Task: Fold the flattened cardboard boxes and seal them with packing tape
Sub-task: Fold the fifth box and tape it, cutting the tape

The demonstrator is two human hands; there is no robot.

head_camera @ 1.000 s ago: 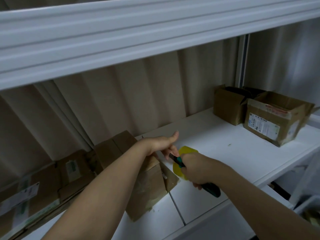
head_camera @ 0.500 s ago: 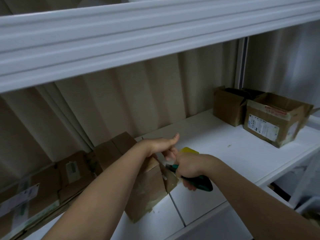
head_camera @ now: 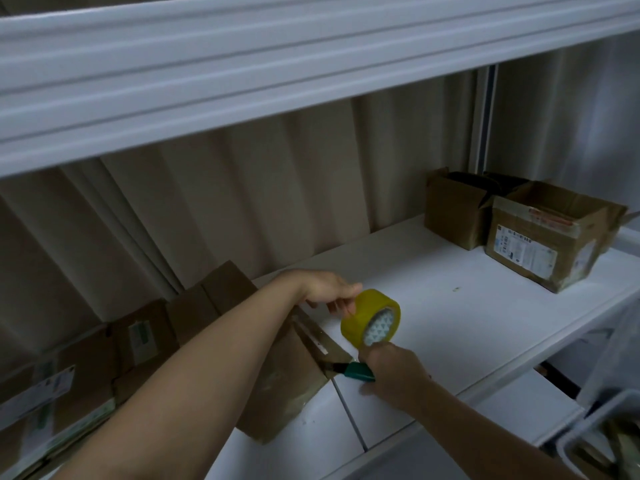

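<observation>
A folded cardboard box (head_camera: 287, 386) stands on the white shelf (head_camera: 433, 306), partly hidden by my left forearm. My left hand (head_camera: 327, 289) holds a yellow roll of packing tape (head_camera: 372, 322) by its upper edge, just right of the box's top. My right hand (head_camera: 394, 372) grips a green-handled cutter (head_camera: 356, 371), its blade tip at the box's right top corner, below the roll.
Flattened and labelled cardboard boxes (head_camera: 86, 368) lie stacked at the left against the corrugated wall. Two open boxes (head_camera: 540, 233) stand at the shelf's far right. An upper shelf beam (head_camera: 277, 74) hangs overhead. A wire basket (head_camera: 609, 441) sits at the lower right.
My left hand has lifted the tape roll away from the box to the right, so the roll now shows fully. My right hand with the cutter moved down toward the box corner.
</observation>
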